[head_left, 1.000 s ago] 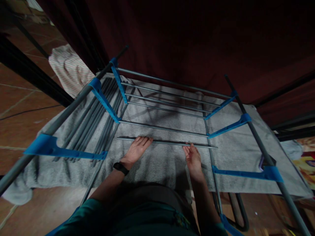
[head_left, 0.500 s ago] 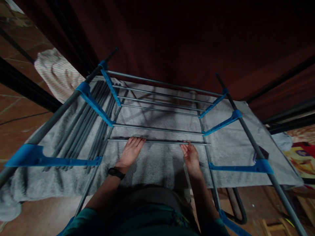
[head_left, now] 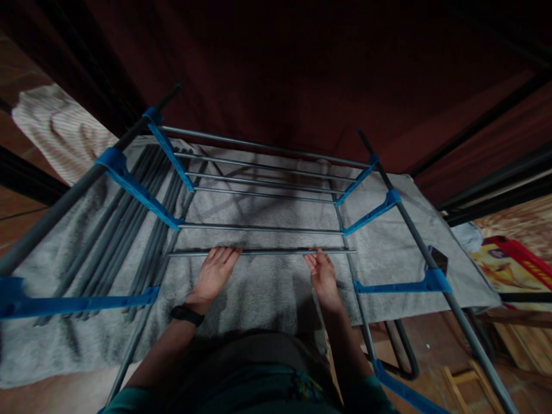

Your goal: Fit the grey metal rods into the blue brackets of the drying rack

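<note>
A thin grey metal rod [head_left: 267, 252] lies crosswise in front of me, inside a rack frame of grey tubes and blue plastic brackets. My left hand [head_left: 217, 267] is closed over the rod left of its middle, fingers on top. Nearer its right end, my right hand [head_left: 321, 269] pinches the same rod from below, thumb and fingertips around it. Just beyond runs a crossbar [head_left: 259, 228] between the inner ends of a left blue bracket [head_left: 140, 187] and a right blue bracket [head_left: 371, 213]. More crossbars [head_left: 263, 185] span the far brackets.
Several loose grey tubes [head_left: 116, 236] lie on the grey blanket [head_left: 267, 305] at the left. The frame's long side tubes [head_left: 416, 233] flank my arms. A red and yellow box [head_left: 509, 267] stands at the right; a dark curtain [head_left: 276, 75] hangs behind.
My view has turned slightly right, so the rack and blanket appear shifted left. Both hands remain on the rod, with almost the same hold.
</note>
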The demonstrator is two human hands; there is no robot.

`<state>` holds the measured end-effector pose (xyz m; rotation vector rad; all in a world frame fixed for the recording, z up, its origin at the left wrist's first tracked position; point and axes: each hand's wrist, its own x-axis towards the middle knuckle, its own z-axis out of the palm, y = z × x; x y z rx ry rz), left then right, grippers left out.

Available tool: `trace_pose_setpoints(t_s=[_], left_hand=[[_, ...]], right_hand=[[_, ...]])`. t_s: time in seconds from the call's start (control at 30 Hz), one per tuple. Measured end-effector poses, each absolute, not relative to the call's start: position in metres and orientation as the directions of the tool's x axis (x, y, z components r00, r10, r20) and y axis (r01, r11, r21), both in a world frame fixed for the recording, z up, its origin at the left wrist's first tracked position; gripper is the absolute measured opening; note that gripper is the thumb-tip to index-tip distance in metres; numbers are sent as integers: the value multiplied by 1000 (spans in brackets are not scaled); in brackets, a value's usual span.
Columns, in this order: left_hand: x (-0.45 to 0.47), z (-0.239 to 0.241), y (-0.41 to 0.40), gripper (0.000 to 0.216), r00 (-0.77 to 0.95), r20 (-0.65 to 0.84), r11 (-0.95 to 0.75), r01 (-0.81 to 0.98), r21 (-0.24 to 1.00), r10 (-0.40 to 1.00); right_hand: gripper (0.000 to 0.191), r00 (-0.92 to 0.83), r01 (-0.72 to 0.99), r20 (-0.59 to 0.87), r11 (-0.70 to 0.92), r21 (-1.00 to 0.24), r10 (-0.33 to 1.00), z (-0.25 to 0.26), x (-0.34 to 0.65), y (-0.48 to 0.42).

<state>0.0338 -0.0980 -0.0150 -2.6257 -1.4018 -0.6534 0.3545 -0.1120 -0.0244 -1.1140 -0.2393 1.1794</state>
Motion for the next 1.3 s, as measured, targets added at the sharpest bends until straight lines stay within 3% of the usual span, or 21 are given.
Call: trace_pose_setpoints(t_s=[0.2, 0.53, 1.1, 1.3], left_hand=[[33, -17, -96, 34, 450, 414, -549, 821, 158, 792], [32, -17, -97, 32, 469, 437, -568, 814, 123, 767], [31, -19, -99, 26, 481, 454, -576, 812, 92, 750], [35, -12, -98, 24, 463, 470, -570, 815, 107, 751]], right_hand=[[13, 434, -607, -337, -5, -795, 836, -25, 359, -113], [13, 529, -606, -331, 75, -792, 781, -24, 384, -110], [16, 454, -607, -355, -9, -795, 817, -29, 372, -112], [14, 472, -624, -345, 31, -781, 811, -28, 374, -112]])
